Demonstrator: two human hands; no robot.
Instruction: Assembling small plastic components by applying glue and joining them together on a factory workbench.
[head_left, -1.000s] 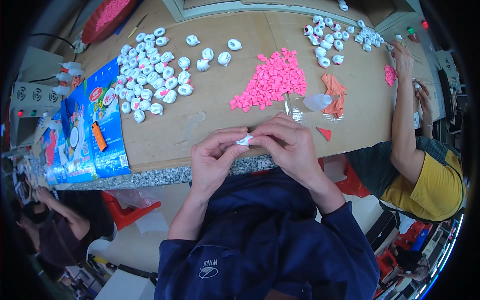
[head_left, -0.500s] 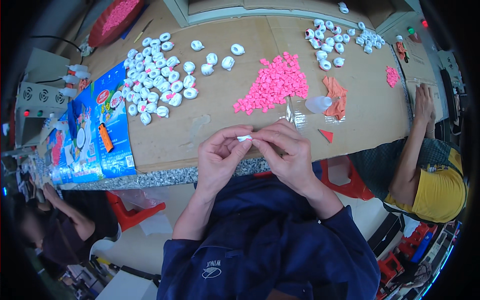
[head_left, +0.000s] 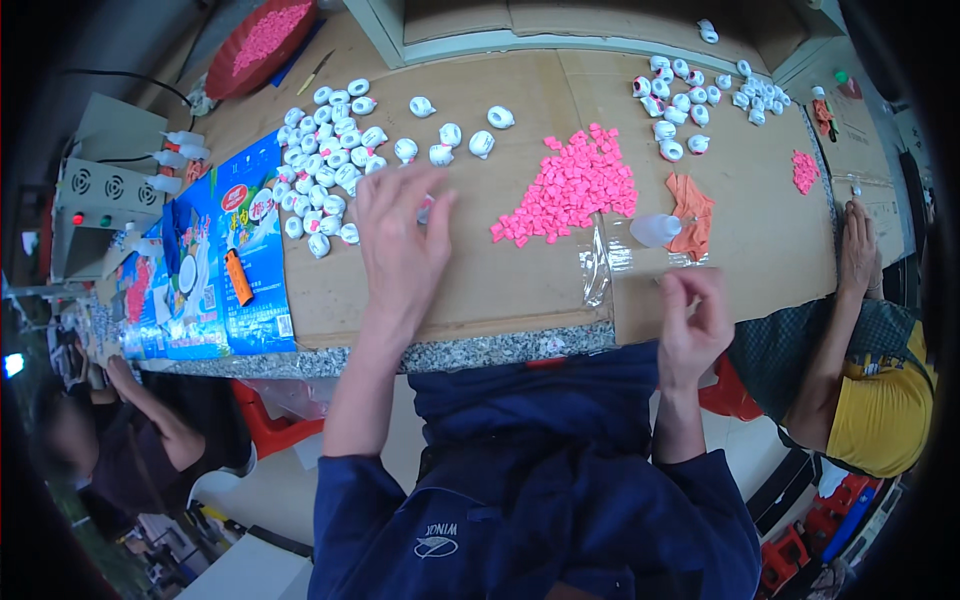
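Note:
My left hand (head_left: 400, 250) reaches over the right edge of a pile of small white ring-shaped pieces (head_left: 325, 150) with pink bits on some. A white ring-shaped piece with pink (head_left: 425, 209) shows between its thumb and curled fingers, partly hidden and slightly blurred. My right hand (head_left: 695, 318) is raised over the table's near edge, thumb and fingertips pinched together. What sits in that pinch is hidden. Beyond it lie a translucent white bottle (head_left: 655, 230) and a crumpled orange cloth (head_left: 690, 215). Bright pink small pieces (head_left: 570, 185) are heaped between my hands, farther back.
More white pieces (head_left: 680, 105) lie at the back right. An orange utility knife (head_left: 238, 278) rests on a blue printed sheet (head_left: 200, 260) at left. A red bowl (head_left: 262, 45) of pink pieces stands at far left. People sit on both sides; one person's hand (head_left: 858, 250) is at right.
My hands have parted. The left moved away to the pile of white pieces, the right moved rightward. The red triangle on the table at right is no longer visible. The view has shifted slightly.

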